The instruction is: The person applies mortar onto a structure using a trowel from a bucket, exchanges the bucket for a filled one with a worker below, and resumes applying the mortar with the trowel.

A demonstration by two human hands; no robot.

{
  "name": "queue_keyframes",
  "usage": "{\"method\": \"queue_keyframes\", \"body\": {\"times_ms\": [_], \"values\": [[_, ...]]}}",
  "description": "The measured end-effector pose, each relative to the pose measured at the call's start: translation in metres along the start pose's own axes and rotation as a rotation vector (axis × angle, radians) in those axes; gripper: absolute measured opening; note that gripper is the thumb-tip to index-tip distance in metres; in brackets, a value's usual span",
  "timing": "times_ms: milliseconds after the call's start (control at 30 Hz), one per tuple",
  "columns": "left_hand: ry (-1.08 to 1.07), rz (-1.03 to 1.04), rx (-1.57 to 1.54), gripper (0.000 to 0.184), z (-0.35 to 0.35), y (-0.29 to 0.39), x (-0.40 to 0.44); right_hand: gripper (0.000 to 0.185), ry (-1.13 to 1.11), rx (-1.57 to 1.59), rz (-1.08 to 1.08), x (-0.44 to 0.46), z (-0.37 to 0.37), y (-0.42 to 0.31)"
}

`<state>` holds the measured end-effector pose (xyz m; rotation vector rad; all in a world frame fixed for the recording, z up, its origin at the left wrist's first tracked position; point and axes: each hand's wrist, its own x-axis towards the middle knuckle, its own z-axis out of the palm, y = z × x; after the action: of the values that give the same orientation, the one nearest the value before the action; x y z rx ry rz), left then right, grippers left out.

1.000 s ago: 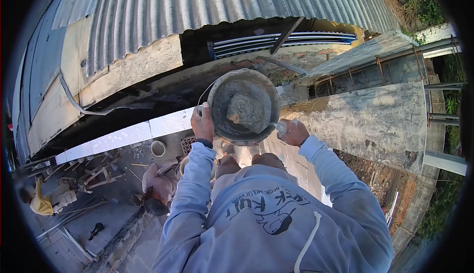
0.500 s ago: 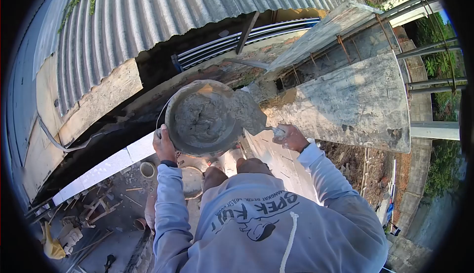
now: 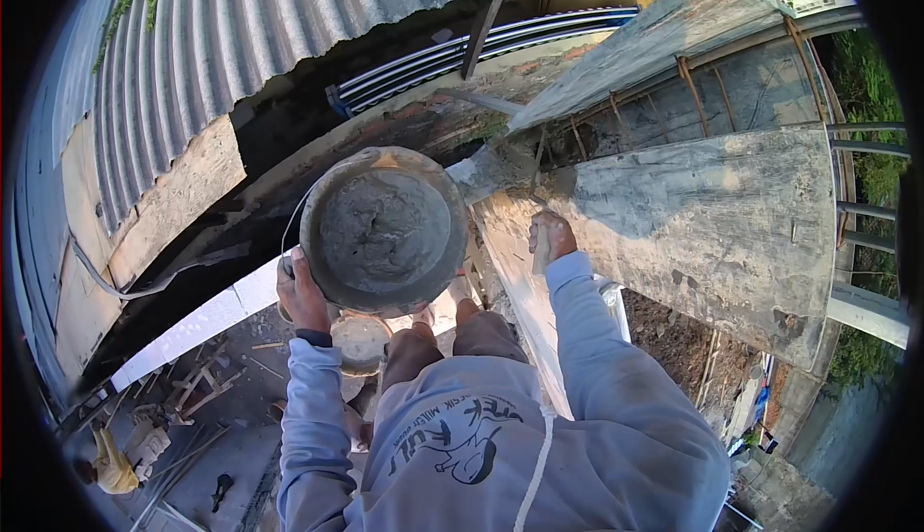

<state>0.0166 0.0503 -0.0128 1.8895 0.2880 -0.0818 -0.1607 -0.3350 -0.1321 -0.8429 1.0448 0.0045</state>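
My left hand (image 3: pixel 304 293) is closed on the left rim of a round bucket (image 3: pixel 456 260), which holds grey wet mortar (image 3: pixel 383 229). The bucket's wire handle hangs at its left side. To the right of it, my right hand (image 3: pixel 551 236) is closed around the handle of a trowel (image 3: pixel 540 257), at the near end of the formwork. The blade appears turned nearly edge-on, its face hard to make out. Beyond this hand, grey mortar lies around the opening between two boards, the upright board (image 3: pixel 654 46) and the wide lower board (image 3: pixel 712 224).
Rusty rebar (image 3: pixel 691 97) sticks up between the boards. A corrugated roof (image 3: pixel 289 22) spans the far left. Below, a second bucket (image 3: pixel 360 343) stands near my legs, and a person in yellow (image 3: pixel 115 469) is at lower left among wood scraps.
My right hand has carried the mortar-loaded trowel from the bucket's right edge toward the board gap and turned it. The mortar heap no longer shows on the blade. The bucket shifted slightly left.
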Motion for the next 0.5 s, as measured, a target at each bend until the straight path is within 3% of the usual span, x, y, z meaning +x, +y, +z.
{"method": "queue_keyframes", "body": {"times_ms": [167,200,233,267,333,400,433,500], "values": [[0.013,0.028,0.017,0.042,0.011,0.01,0.002,0.006,0.14,-0.218,-0.143,-0.039,0.017,-0.004],[0.031,0.038,0.028,0.042,0.013,0.017,0.001,0.006,-0.051,-0.11,-0.128,-0.042,-0.002,-0.001],[0.022,0.058,0.065,0.043,0.012,0.013,0.004,0.008,0.033,-0.502,-0.28,-0.055,0.0,-0.002],[0.006,0.076,0.099,0.043,0.013,0.009,0.007,0.015,0.214,-1.185,-0.619,-0.067,0.003,0.001],[0.026,0.122,0.117,0.044,0.02,0.019,0.002,0.022,0.114,-1.501,-0.725,-0.111,0.045,-0.041],[0.004,0.142,0.132,0.042,0.025,0.03,-0.002,0.019,0.046,-1.72,-1.124,-0.122,0.081,-0.069],[-0.009,0.147,0.134,0.042,0.026,0.03,-0.003,0.019,0.036,-1.889,-0.983,-0.115,0.099,-0.078],[-0.028,0.175,0.186,0.041,0.028,0.031,-0.003,0.02,-0.08,-1.981,-1.01,-0.08,0.122,-0.086]]}}
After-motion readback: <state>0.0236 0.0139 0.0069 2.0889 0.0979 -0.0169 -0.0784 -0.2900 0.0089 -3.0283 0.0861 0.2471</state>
